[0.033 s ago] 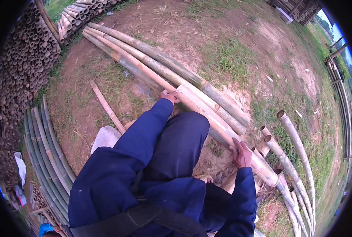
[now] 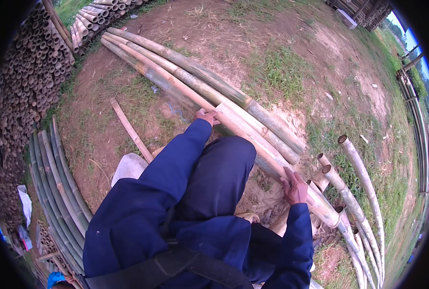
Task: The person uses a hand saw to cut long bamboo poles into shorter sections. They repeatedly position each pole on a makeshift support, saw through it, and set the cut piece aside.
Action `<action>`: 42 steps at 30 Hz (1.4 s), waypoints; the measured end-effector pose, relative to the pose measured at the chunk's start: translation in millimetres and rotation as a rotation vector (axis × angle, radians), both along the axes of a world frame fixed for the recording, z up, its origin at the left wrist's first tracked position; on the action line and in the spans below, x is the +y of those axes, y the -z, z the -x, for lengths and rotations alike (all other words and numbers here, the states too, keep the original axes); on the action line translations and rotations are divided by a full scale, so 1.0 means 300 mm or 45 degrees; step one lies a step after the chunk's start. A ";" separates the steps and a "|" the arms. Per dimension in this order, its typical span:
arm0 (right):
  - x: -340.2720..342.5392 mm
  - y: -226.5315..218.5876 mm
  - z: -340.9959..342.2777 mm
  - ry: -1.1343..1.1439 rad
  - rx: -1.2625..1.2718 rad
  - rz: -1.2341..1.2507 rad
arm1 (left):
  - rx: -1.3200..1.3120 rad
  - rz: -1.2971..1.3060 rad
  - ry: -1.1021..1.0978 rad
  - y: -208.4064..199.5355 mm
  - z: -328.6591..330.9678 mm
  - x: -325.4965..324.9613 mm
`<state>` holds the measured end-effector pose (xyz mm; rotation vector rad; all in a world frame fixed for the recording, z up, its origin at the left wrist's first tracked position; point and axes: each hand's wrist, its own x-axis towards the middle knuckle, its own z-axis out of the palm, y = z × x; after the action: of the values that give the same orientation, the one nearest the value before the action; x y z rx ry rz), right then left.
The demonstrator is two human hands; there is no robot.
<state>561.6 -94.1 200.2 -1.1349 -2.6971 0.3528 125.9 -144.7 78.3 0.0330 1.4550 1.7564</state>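
Note:
A long pale bamboo pole [image 2: 258, 147] runs slantwise across in front of my knees, from the far left to the near right. My left hand [image 2: 208, 117] is closed on its near side, just beyond my raised knee. Farther right along the same pole, my right hand [image 2: 295, 187] grips it with bent fingers; part of the grip is hidden. Two more poles lie alongside on the far side: a mottled one [image 2: 190, 79] and a greenish-grey one [image 2: 274, 124].
Several upright-cut pole ends [image 2: 352, 190] fan out at the right. A narrow bamboo strip [image 2: 130, 127] lies on the ground at left, near a white sheet-like piece [image 2: 129, 167]. Green poles [image 2: 60, 183] and a big stack of cut bamboo [image 2: 26, 72] stand at the left.

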 end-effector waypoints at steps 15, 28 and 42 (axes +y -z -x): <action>0.094 0.040 0.009 0.033 -0.001 -0.073 | -0.038 -0.184 -0.012 -0.009 0.004 0.055; 0.023 0.124 0.033 0.174 0.093 -0.092 | -0.234 0.355 0.618 -0.002 0.258 -0.047; 0.032 0.132 0.044 0.394 -0.020 0.153 | 2.186 0.111 1.903 -0.527 -0.639 0.313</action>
<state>548.5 -84.5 160.6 -1.5661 -2.4853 0.4601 317.4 -50.7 236.3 2.2853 1.5262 0.0429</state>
